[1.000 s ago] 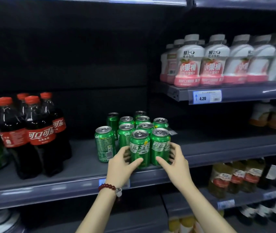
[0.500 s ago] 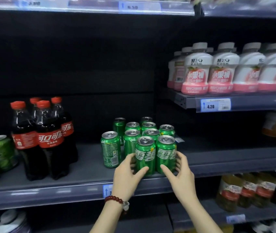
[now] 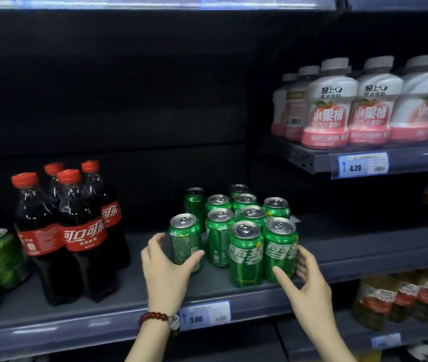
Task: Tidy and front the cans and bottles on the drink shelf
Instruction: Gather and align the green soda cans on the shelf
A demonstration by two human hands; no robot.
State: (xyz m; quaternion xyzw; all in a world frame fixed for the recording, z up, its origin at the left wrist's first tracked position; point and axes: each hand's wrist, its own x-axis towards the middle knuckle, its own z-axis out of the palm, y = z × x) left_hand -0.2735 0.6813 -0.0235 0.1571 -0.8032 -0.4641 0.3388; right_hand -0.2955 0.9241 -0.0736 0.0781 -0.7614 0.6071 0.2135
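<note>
At the shelf edge (image 3: 103,318), left hand (image 3: 165,267) cups the stray Sprite can (image 3: 185,241), right hand (image 3: 304,280) cradles the front-right can (image 3: 280,250); fronting under way, next likely turn the stray's label forward.

ten green cans (image 3: 245,254), four cola bottles (image 3: 83,236)
</note>
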